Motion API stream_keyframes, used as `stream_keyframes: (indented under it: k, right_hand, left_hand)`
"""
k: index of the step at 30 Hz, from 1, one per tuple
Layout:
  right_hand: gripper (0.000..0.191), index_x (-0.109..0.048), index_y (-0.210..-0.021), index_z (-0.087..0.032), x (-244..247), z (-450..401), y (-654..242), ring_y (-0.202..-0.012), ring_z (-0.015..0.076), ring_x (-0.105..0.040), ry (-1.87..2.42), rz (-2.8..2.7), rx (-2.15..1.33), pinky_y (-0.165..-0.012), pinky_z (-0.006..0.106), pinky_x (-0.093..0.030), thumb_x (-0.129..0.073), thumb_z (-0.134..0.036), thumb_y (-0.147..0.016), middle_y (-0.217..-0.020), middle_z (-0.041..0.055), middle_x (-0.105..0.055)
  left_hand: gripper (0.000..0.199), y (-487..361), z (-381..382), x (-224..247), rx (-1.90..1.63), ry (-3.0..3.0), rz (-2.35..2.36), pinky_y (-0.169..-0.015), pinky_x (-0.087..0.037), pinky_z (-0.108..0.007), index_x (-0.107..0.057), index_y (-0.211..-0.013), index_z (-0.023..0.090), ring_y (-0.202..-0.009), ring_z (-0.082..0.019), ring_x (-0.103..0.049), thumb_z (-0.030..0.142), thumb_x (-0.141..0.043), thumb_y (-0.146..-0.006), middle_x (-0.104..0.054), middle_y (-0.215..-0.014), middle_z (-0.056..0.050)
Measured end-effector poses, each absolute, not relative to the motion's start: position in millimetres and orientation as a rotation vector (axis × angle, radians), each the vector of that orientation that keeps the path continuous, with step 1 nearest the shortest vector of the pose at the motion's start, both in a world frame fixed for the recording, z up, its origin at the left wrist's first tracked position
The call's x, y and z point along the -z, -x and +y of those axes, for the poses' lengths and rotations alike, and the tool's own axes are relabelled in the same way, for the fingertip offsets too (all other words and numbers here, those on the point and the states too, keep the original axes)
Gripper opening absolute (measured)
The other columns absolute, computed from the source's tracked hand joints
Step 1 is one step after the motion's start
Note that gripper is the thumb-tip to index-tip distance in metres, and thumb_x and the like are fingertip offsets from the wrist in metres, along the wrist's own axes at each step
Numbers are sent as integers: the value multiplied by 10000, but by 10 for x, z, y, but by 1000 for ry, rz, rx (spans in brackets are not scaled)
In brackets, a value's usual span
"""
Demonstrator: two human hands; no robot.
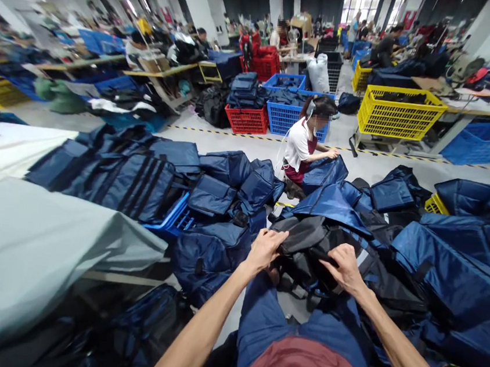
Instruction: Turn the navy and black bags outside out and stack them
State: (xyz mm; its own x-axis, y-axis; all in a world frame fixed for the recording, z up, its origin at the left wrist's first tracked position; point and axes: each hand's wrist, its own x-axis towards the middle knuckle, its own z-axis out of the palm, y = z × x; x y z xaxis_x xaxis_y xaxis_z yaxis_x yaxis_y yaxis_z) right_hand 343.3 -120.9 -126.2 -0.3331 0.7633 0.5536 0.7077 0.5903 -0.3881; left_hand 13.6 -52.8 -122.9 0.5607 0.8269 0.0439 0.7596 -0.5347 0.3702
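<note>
The black cloth (305,235) looks matt, the blue cloth (329,205) glossy.

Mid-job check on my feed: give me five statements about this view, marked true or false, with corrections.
1. The left hand and right hand are both on black fabric. True.
2. The nearby co-worker touches a red bag. False: the co-worker touches a blue bag.
3. A red crate stands beside a blue crate. True.
4. The pale sheet lies at far right. False: the pale sheet is at left.
5. Dark blue bags lie on both sides of the hands. True.
</note>
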Motion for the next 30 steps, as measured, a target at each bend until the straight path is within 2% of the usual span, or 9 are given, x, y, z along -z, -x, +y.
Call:
stream_keyframes:
  k: [2,5,10,15,18,21,24,27,30]
  right_hand:
    - [239,-614,-955,-261,1085,-1213,-3429,-906,263,-576,1164,-2051,-184,-882,446,-458,-621,-446,-1105,-869,40,-633]
    - [248,-610,-962,-266,573,-1122,-3476,-896,263,-559,1129,-1980,-309,-854,448,-465,-656,-479,-1082,-892,43,-631]
    - [291,-647,-1010,-289,110,-771,-3722,-983,277,-602,1176,-1833,-406,-920,466,-519,-739,-565,-1012,-1007,59,-649]
    - [452,-595,-911,-279,993,-752,-3612,-859,257,-621,1238,-1794,-515,-825,449,-548,-598,-715,-1033,-892,36,-646]
    - [384,-608,-974,-275,1427,-871,-3572,-956,281,-640,1279,-1755,-497,-906,491,-542,-566,-641,-1079,-999,66,-692]
    - [346,-618,-970,-277,1376,-933,-3650,-952,282,-623,1217,-1835,-531,-921,492,-526,-651,-611,-1052,-955,50,-685]
    - [292,-622,-974,-279,1029,-962,-3742,-988,276,-626,1169,-1800,-570,-958,480,-525,-683,-554,-1051,-969,44,-675]
    - [249,-636,-995,-281,745,-937,-3819,-1047,267,-639,1204,-1669,-576,-977,446,-534,-694,-517,-1048,-1045,51,-666]
    - [242,-643,-1006,-273,798,-821,-3833,-1032,251,-647,1303,-1569,-581,-967,417,-537,-679,-509,-1049,-1066,51,-669]
  left_hand:
    - [668,-107,-592,1070,-337,-2483,1329,-1105,-403,-503,-665,-1527,271,-1231,-327,-669,181,-812,-882,-761,-1406,-153]
    - [538,10,-539,612,-309,-2452,1311,-1044,-459,-446,-791,-1352,275,-1131,-330,-706,382,-918,-841,-812,-1177,-136]
    - [707,115,-96,-11,-413,-2364,1302,-1019,-499,-327,-806,-1333,336,-1161,-307,-727,678,-940,-730,-789,-1142,-79]
    - [584,-88,81,517,-219,-2008,1372,-821,-549,-290,-888,-1033,319,-995,-322,-793,487,-1049,-497,-850,-995,-55]
    - [594,-185,-32,950,-300,-1991,1318,-861,-559,-311,-874,-1123,319,-1045,-331,-795,512,-997,-575,-863,-1078,-77]
    - [508,-176,-118,1039,-264,-2082,1330,-846,-538,-310,-880,-1025,307,-1005,-346,-804,533,-1000,-587,-848,-947,-97]
    - [417,-86,-118,765,-174,-2121,1381,-775,-505,-294,-863,-879,315,-901,-339,-809,576,-1000,-584,-776,-735,-53]
    - [565,16,21,382,-133,-2118,1358,-733,-491,-282,-886,-1065,341,-849,-311,-802,604,-996,-576,-776,-725,-8]
    - [714,33,247,258,-213,-2058,1297,-796,-533,-289,-861,-1245,328,-943,-305,-800,603,-979,-597,-855,-967,-20]
